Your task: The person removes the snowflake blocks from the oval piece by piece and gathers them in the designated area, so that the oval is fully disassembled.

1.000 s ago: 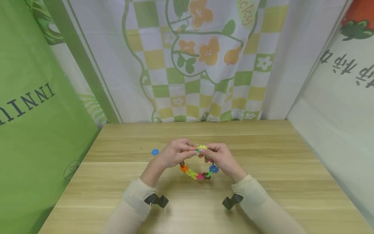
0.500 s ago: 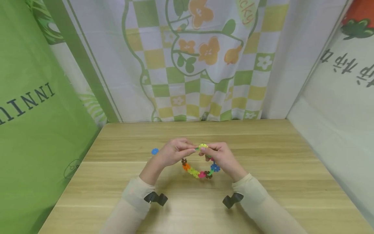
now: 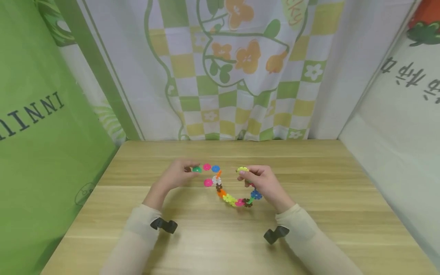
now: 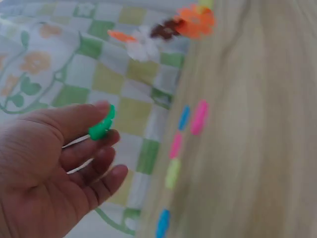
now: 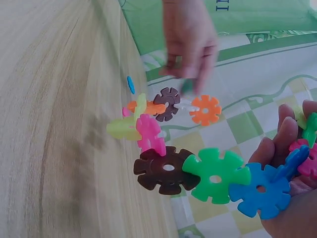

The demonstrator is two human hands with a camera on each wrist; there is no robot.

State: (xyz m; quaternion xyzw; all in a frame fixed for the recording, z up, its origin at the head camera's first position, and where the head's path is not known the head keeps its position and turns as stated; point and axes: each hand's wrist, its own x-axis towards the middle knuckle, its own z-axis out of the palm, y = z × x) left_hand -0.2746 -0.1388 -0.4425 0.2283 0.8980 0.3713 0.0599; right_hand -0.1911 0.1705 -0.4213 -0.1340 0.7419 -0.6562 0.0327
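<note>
A curved chain of snowflake discs [image 3: 237, 198] hangs over the tabletop [image 3: 309, 229] middle, pinched at one end by the right hand [image 3: 261, 182]. The left hand [image 3: 177, 175] pinches a single green disc [image 3: 196, 169] apart from it; loose discs [image 3: 210, 172] lie just beside, toward the far edge, so linking looks unfinished. Printed curtains [image 3: 240, 76] enclose the wooden surface.

Right hand [image 5: 292, 178] cut off by frame edge, left hand [image 5: 190, 37] blurred, chain [image 4: 168, 27] blurred

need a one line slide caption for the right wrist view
Right hand holds a curved chain of snowflake discs above the wooden table; the left hand hovers beyond.
</note>
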